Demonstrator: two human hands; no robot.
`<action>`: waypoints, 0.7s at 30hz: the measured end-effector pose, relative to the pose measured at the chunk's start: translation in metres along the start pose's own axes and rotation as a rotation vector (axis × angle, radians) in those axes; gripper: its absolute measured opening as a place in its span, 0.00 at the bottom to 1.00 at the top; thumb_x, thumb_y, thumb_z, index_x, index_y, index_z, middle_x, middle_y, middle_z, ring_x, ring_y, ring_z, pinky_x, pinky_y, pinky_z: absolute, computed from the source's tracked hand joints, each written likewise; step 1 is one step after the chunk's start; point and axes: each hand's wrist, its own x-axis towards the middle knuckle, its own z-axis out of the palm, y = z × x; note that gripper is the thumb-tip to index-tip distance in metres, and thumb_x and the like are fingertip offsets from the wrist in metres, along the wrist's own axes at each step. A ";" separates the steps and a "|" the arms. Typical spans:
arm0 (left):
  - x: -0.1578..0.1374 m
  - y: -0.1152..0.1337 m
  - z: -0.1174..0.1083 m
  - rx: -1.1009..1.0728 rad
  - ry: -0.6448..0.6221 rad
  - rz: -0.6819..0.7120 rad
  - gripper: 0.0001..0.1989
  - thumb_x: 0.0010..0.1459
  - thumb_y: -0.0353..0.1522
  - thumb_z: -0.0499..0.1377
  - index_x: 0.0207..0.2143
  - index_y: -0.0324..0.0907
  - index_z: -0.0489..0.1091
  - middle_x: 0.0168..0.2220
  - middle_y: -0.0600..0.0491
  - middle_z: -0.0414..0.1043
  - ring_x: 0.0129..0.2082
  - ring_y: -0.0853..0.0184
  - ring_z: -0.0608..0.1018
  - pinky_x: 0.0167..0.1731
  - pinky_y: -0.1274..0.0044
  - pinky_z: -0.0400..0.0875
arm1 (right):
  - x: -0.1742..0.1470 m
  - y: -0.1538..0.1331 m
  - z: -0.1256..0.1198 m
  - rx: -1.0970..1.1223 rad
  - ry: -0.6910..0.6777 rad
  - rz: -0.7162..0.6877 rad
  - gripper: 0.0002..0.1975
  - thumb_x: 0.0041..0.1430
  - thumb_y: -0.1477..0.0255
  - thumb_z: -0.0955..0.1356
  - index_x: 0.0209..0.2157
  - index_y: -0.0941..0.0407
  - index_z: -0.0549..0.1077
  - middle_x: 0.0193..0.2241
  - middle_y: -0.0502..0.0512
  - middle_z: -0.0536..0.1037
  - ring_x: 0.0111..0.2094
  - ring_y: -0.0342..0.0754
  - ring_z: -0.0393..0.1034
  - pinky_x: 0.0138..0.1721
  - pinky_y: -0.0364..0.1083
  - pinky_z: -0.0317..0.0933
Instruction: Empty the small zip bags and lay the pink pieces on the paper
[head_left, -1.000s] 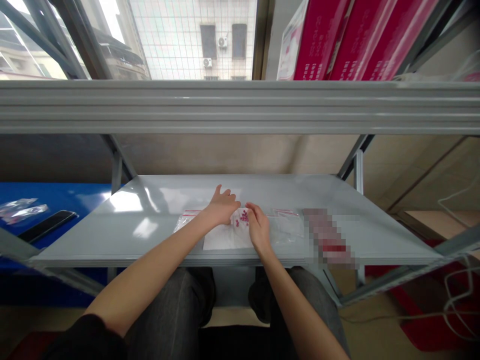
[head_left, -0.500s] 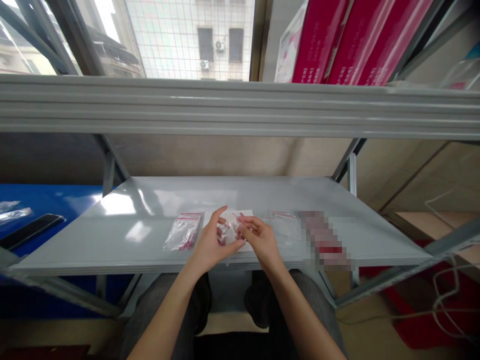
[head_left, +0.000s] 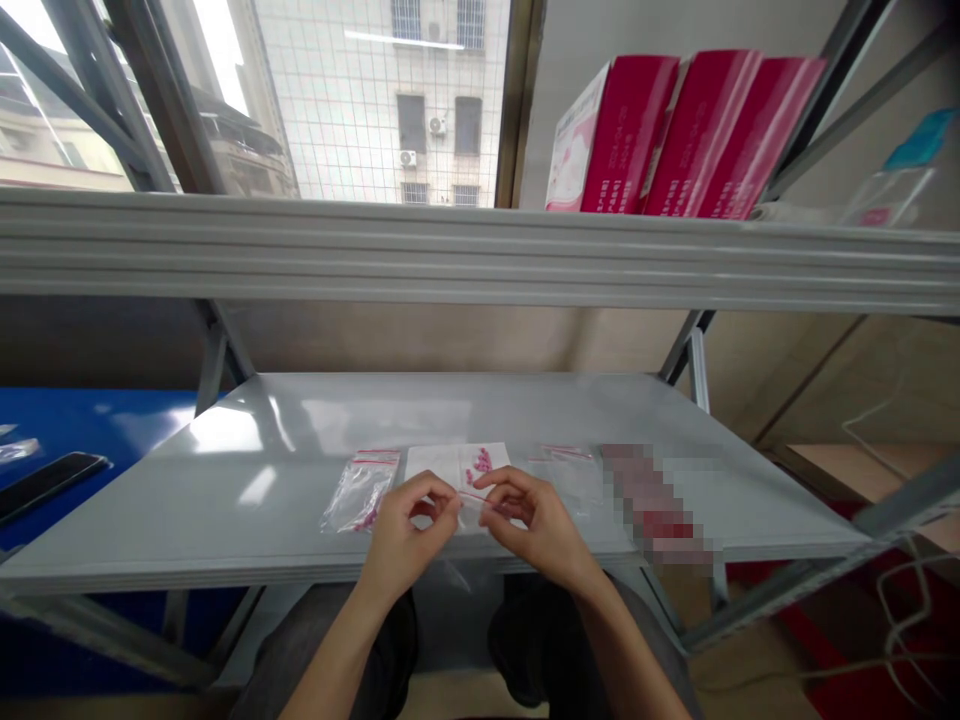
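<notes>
My left hand (head_left: 409, 525) and my right hand (head_left: 538, 520) are close together above the table's front edge. Each pinches an end of the red zip strip of a small clear zip bag (head_left: 472, 510), which hangs below the fingers. What lies inside that bag is hard to make out. Behind the hands is a white sheet of paper (head_left: 437, 460) with several small pink pieces (head_left: 483, 461) on its right half. A flat zip bag with pink pieces (head_left: 358, 492) lies to the left of my left hand. More clear zip bags (head_left: 568, 478) lie beyond my right hand.
The grey table (head_left: 300, 420) stands under a shelf beam (head_left: 450, 255). Red boxes (head_left: 626, 140) and a blue-capped bottle (head_left: 900, 170) are on the shelf. A blurred-out item (head_left: 660, 505) overhangs the table's front edge. A phone (head_left: 52, 480) lies on a blue surface at left.
The hands have drawn nearer the front edge and closed on the bag's zip strip at both sides. The pink pieces on the paper show more plainly. The view has tilted up slightly.
</notes>
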 end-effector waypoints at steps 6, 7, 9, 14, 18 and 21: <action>-0.002 0.002 0.001 0.023 -0.021 0.041 0.06 0.58 0.33 0.59 0.30 0.42 0.74 0.26 0.54 0.72 0.27 0.68 0.74 0.29 0.78 0.70 | -0.004 -0.007 0.002 -0.027 -0.058 -0.008 0.14 0.52 0.78 0.68 0.42 0.55 0.72 0.24 0.46 0.76 0.27 0.43 0.72 0.34 0.43 0.67; -0.003 0.002 0.000 0.025 -0.028 0.040 0.06 0.58 0.34 0.59 0.29 0.42 0.74 0.26 0.54 0.73 0.28 0.68 0.75 0.29 0.78 0.70 | -0.004 -0.008 0.001 -0.035 -0.053 -0.013 0.14 0.52 0.78 0.68 0.42 0.54 0.72 0.24 0.46 0.76 0.27 0.44 0.72 0.34 0.43 0.67; -0.003 0.003 0.000 0.028 -0.030 0.036 0.07 0.59 0.34 0.59 0.29 0.43 0.74 0.28 0.54 0.74 0.29 0.67 0.76 0.31 0.77 0.70 | -0.005 -0.008 -0.001 -0.052 -0.042 -0.019 0.14 0.52 0.78 0.68 0.42 0.54 0.72 0.24 0.46 0.75 0.27 0.44 0.71 0.33 0.43 0.66; -0.006 0.004 0.005 0.071 -0.004 0.069 0.09 0.61 0.34 0.58 0.30 0.44 0.75 0.28 0.54 0.74 0.29 0.67 0.74 0.29 0.78 0.67 | -0.006 -0.010 -0.002 -0.255 0.025 -0.104 0.16 0.49 0.79 0.70 0.42 0.53 0.73 0.30 0.49 0.77 0.32 0.46 0.71 0.35 0.44 0.64; -0.011 0.005 0.012 0.070 0.044 0.099 0.09 0.61 0.35 0.59 0.29 0.43 0.75 0.25 0.54 0.71 0.25 0.68 0.70 0.27 0.77 0.65 | -0.002 -0.012 0.001 -0.312 0.113 -0.233 0.07 0.49 0.79 0.70 0.31 0.54 0.73 0.32 0.51 0.76 0.36 0.48 0.71 0.39 0.46 0.63; -0.013 0.004 0.015 0.054 0.055 0.118 0.08 0.61 0.35 0.60 0.30 0.43 0.76 0.25 0.54 0.71 0.25 0.68 0.70 0.27 0.77 0.65 | -0.001 -0.012 0.002 -0.251 0.108 -0.273 0.05 0.51 0.79 0.70 0.29 0.55 0.73 0.32 0.52 0.75 0.37 0.49 0.71 0.42 0.48 0.64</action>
